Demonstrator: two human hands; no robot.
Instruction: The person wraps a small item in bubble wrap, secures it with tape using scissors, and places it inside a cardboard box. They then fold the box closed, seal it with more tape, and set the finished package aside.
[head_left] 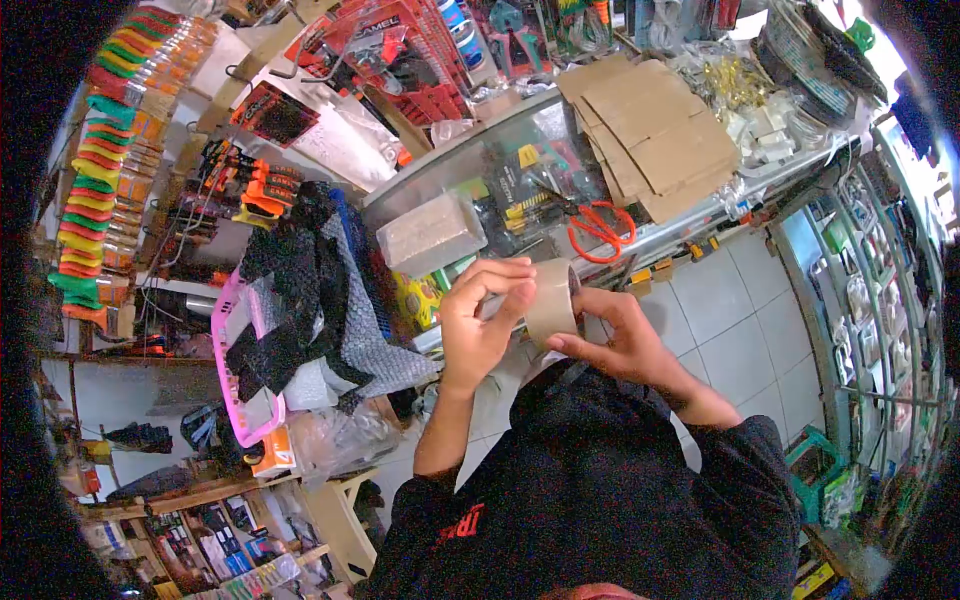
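Head view: a roll of brown tape (552, 312) is held up in front of a dark sweater (610, 480), just off the near edge of the glass-topped bench (430, 182). It is gripped on its right side by the right hand (625, 340), the thumb being laid along the lower outside and the fingers set at the core opening. Its left edge is met by the left hand (480, 320), whose fingers are curled; whether a tape end is pinched there cannot be told.

On the bench, a beige wrapped block (432, 235) is placed beyond the left hand, and red-handled scissors (602, 235) are laid beyond the roll, near flat cardboard pieces (665, 135) that are stacked partly over one another. A yellow-and-green packet (416, 300) is seen just beside the left hand. Farther left, bubble wrap (375, 325) and black plastic (290, 275) are heaped by a pink basket (222, 350). Tiled floor (745, 320) is shown to the right.
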